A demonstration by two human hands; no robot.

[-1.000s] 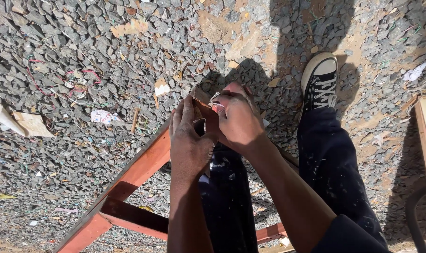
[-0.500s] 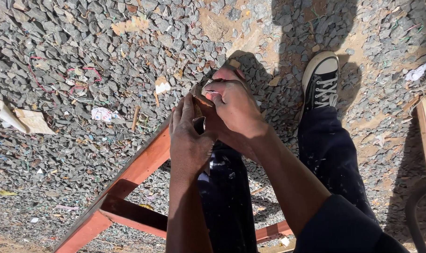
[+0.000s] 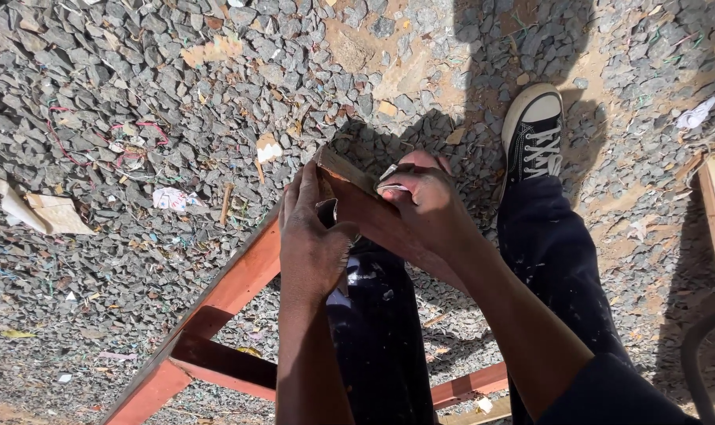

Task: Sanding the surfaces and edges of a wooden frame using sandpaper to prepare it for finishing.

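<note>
Over the gravel ground, both hands work the upper end of a red-painted wooden frame (image 3: 239,283).
Left hand (image 3: 314,236) closed round the rail's end; right hand (image 3: 424,208) pinches a small pale strip (image 3: 395,189) there, needing steady pressure; black-and-white canvas shoe (image 3: 533,134) beyond.

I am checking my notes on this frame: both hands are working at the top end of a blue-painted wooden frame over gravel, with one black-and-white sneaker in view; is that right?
Not quite: the wooden frame is reddish-brown, not blue. The head view shows this. The rest holds: the left hand and right hand work at its top end over gravel, with one black-and-white sneaker in view.
</note>
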